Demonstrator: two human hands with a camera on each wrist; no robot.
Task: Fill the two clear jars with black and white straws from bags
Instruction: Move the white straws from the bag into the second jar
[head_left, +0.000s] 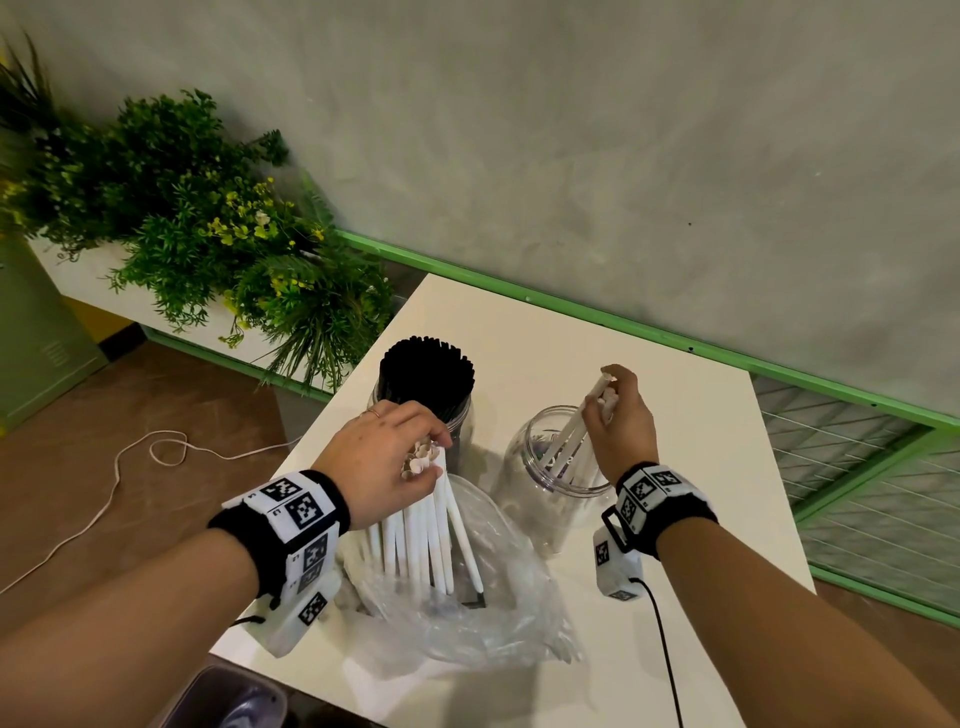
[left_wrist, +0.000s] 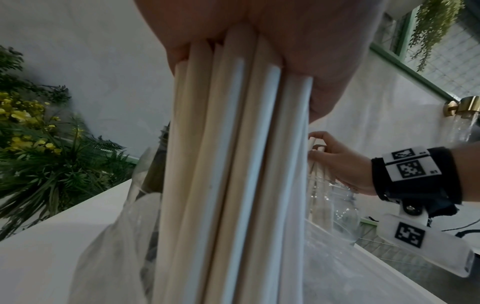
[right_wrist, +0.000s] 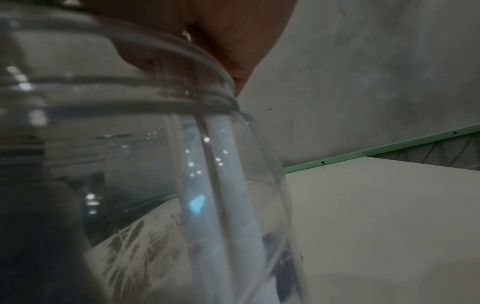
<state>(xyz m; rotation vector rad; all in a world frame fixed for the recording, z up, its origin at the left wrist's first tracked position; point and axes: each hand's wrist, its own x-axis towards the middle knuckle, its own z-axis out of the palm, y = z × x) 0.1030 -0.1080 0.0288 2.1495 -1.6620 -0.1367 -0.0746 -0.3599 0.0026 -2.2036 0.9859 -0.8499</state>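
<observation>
The black straws (head_left: 426, 376) already fill the far jar (head_left: 464, 423) on the counter (head_left: 675, 415), while the white half is barely begun — the right hand (head_left: 621, 426) grips a few white straws (head_left: 571, 441) in the near jar (head_left: 545, 499), and the left hand (head_left: 384, 457) clasps the remaining bundle (head_left: 426, 530) above its bag (head_left: 467, 623).

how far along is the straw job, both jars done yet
Not yet. Done: the far jar is packed with black straws. In hand: the right hand lowers a few white straws into the near jar, which otherwise looks nearly empty. Left: the left hand grips a bundle of white straws standing in the plastic bag; those still need moving across.
</observation>
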